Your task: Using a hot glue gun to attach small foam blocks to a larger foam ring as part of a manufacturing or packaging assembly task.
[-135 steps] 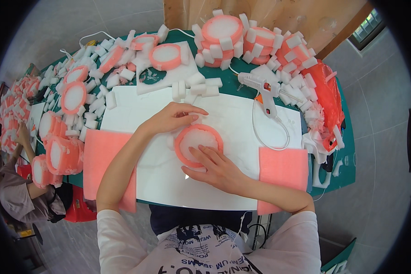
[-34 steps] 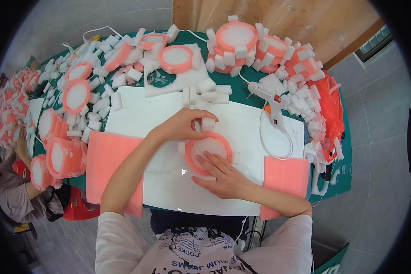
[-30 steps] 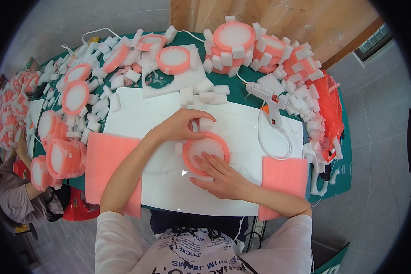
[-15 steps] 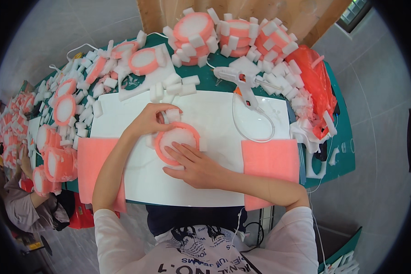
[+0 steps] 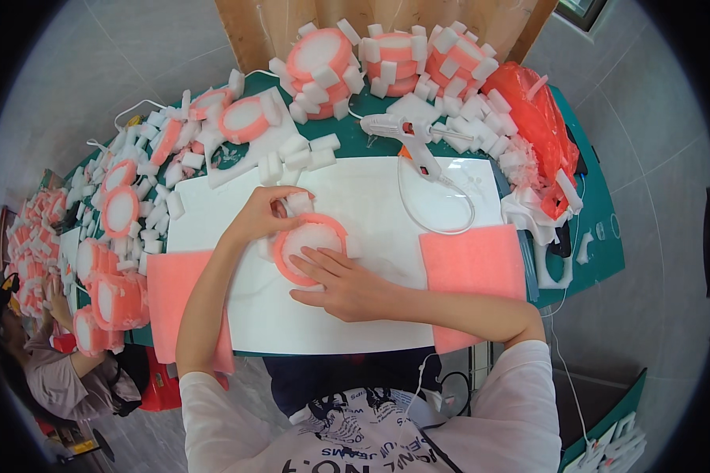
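- The person's left hand (image 5: 267, 213) is pinching a small white foam block (image 5: 298, 203) between thumb and fingers, at the far rim of the ring below.
- The right hand (image 5: 338, 285) is gripping nothing; its spread fingers are pressing on a round white foam disc with a pink foam rim (image 5: 311, 235).
- This disc is lying flat near the middle of a glossy white rectangular board (image 5: 363, 315), with small white blocks flanking its left and right sides.
- Pink rectangular foam sheets are lying at the board's left (image 5: 183, 288) and right (image 5: 473, 272) ends.
- A white glue gun with an orange trigger (image 5: 409, 140) is resting toward the far right, its white cable curling over the board.
- Pink-and-white foam stacks (image 5: 321, 52) are standing at the far side of the green table (image 5: 596, 244).
- A co-worker (image 5: 75, 378) is working at far left.
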A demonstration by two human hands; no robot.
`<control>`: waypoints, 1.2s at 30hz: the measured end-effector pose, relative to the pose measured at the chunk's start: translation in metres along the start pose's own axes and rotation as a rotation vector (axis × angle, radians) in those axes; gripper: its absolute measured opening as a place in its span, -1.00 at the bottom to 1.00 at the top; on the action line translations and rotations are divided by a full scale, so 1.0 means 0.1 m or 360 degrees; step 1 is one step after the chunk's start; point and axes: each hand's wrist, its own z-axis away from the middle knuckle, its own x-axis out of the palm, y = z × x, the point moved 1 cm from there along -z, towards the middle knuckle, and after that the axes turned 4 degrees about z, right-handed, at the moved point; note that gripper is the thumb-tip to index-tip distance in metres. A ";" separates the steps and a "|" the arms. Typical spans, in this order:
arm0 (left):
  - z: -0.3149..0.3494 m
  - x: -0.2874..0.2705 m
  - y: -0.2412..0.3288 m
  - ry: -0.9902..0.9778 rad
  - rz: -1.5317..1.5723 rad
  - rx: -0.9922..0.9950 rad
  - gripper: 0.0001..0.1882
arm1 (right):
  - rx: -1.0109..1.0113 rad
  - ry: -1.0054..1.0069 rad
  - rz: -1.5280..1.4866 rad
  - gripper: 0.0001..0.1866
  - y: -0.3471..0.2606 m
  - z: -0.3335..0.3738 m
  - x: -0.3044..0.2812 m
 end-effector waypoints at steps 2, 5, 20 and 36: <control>-0.01 0.01 0.00 -0.0020 0.0011 -0.0016 -0.59 | 0.0012 -0.0009 -0.0016 -0.58 0.01 0.01 0.01; 0.00 0.01 -0.02 0.0001 0.0047 0.0017 -0.60 | 0.0015 -0.0041 -0.0024 -0.52 0.02 0.01 0.02; 0.04 0.01 -0.01 0.0027 -0.0001 0.0180 -0.62 | -0.0003 -0.0110 0.0016 -0.46 0.03 -0.02 0.02; 0.03 0.02 0.06 -0.0009 0.0017 0.0165 -0.48 | 0.0011 -0.0072 0.0034 -0.51 0.05 0.01 0.03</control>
